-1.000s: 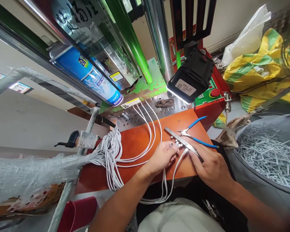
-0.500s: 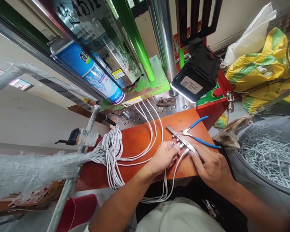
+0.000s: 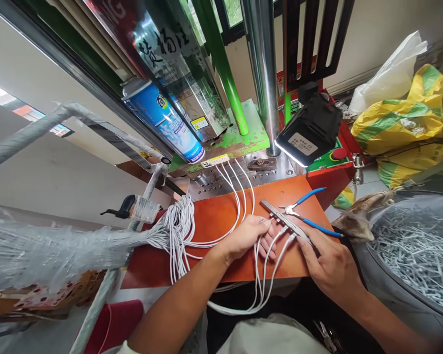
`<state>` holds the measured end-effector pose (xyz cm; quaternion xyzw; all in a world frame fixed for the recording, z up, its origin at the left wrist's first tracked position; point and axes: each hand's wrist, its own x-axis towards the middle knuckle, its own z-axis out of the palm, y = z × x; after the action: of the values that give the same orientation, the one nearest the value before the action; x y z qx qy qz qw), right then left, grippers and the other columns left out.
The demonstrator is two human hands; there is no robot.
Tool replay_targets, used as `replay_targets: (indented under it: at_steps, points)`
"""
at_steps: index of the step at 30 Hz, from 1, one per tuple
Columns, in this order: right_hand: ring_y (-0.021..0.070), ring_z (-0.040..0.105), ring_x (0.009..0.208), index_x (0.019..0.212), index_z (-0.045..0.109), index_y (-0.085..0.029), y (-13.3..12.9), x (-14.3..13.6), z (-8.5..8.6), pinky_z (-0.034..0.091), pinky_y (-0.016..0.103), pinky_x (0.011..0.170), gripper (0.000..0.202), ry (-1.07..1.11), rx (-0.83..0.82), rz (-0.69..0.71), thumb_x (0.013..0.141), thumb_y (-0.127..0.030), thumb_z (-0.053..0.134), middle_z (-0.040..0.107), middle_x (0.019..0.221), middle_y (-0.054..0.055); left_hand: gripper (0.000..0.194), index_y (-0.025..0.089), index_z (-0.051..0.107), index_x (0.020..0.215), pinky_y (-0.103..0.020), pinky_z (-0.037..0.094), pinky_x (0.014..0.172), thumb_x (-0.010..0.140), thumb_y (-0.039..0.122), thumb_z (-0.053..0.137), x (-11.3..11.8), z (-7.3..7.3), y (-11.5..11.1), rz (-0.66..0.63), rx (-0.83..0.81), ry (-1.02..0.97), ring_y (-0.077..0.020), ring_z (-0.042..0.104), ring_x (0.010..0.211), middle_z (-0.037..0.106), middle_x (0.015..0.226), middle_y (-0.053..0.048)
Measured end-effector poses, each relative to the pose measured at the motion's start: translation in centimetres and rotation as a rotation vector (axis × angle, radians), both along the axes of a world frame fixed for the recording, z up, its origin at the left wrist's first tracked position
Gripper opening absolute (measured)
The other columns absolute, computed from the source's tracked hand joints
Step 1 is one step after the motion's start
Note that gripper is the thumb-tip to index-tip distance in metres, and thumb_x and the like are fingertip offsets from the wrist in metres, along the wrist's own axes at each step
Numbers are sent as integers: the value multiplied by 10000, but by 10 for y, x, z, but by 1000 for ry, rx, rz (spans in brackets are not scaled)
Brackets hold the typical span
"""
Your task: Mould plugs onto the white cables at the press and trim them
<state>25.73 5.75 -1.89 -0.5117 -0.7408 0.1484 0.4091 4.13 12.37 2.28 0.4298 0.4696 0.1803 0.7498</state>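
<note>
Diagonally across the orange-brown table (image 3: 212,219), the slim grey metal bar (image 3: 285,220) points its far end up-left toward the machine, its long axis sloping down-right into the right hand (image 3: 330,259), whose fingers are clamped on the near end. White cables (image 3: 265,275) meet its left edge. There, the left hand's (image 3: 248,235) thumb and forefinger nearly meet; whether they grip a plug, I cannot tell. Blue-handled metal pliers (image 3: 290,210) lie just beside its right edge.

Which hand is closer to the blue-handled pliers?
Right: the right hand is just below the pliers; the left hand sits farther off, to their left.
</note>
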Motion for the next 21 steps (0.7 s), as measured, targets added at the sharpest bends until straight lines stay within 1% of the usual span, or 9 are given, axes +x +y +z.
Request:
replay_targets:
  at_steps: [5, 10, 14, 15, 17, 18, 19, 20, 21]
  points:
    - [203, 642, 1322, 1500, 555, -271, 0, 2, -2, 489, 335, 1156, 435, -23, -2, 9, 1071, -235, 499, 647, 1461, 18, 535, 179, 528, 805, -217, 499, 390, 832, 685, 702, -3, -3, 3, -50, 40, 60, -197, 692, 449, 686, 580, -51]
    - [225, 644, 1319, 1461, 576, -225, 0, 8, 0, 479, 354, 1172, 403, -88, 31, 54, 1063, -229, 510, 667, 1432, 44, 441, 196, 518, 779, -218, 469, 387, 920, 592, 650, -1, 2, 9, -148, 92, 82, -155, 613, 374, 645, 517, -18]
    - [218, 649, 1310, 1459, 576, -213, 2, 14, 1, 463, 342, 1186, 408, -96, 52, 129, 1054, -226, 532, 678, 1415, 46, 401, 205, 518, 748, -209, 401, 364, 973, 531, 584, 1, 5, 14, -246, 143, 128, -132, 535, 326, 603, 469, -2]
    - [216, 639, 1325, 1472, 567, -215, 2, 14, 1, 452, 342, 1196, 420, -88, 47, 146, 1053, -223, 531, 663, 1438, 45, 401, 205, 523, 749, -209, 390, 364, 969, 533, 592, 0, 6, 14, -260, 132, 133, -136, 537, 329, 602, 472, -3]
    - [216, 639, 1324, 1486, 560, -221, 1, 13, 1, 453, 347, 1193, 431, -76, 33, 133, 1057, -222, 525, 649, 1459, 43, 410, 202, 540, 766, -218, 397, 377, 951, 560, 619, -2, 8, 16, -285, 107, 128, -153, 574, 360, 624, 506, -14]
    - [216, 656, 1298, 1479, 569, -225, 0, 11, 0, 470, 347, 1172, 422, -77, 31, 106, 1060, -225, 519, 660, 1444, 40, 419, 200, 547, 779, -223, 412, 387, 948, 575, 626, -5, 10, 16, -274, 123, 141, -162, 597, 381, 637, 527, -19]
    - [215, 677, 1262, 1470, 579, -228, 0, 9, 0, 492, 343, 1142, 411, -83, 30, 71, 1064, -229, 513, 675, 1421, 36, 427, 198, 553, 791, -224, 421, 393, 954, 588, 616, -7, 11, 16, -233, 169, 177, -165, 608, 392, 638, 533, -19]
    - [214, 693, 1233, 1464, 585, -230, -1, 7, -1, 510, 341, 1113, 404, -92, 32, 39, 1067, -233, 507, 689, 1400, 32, 434, 197, 555, 801, -217, 417, 390, 969, 595, 594, -10, 12, 15, -154, 233, 228, -155, 595, 386, 618, 520, -6]
    - [213, 701, 1218, 1464, 586, -231, -1, 5, -2, 520, 339, 1096, 403, -98, 34, 16, 1070, -235, 500, 695, 1390, 29, 434, 198, 553, 806, -204, 394, 379, 984, 593, 574, -13, 12, 13, -43, 304, 279, -134, 558, 365, 580, 495, 18]
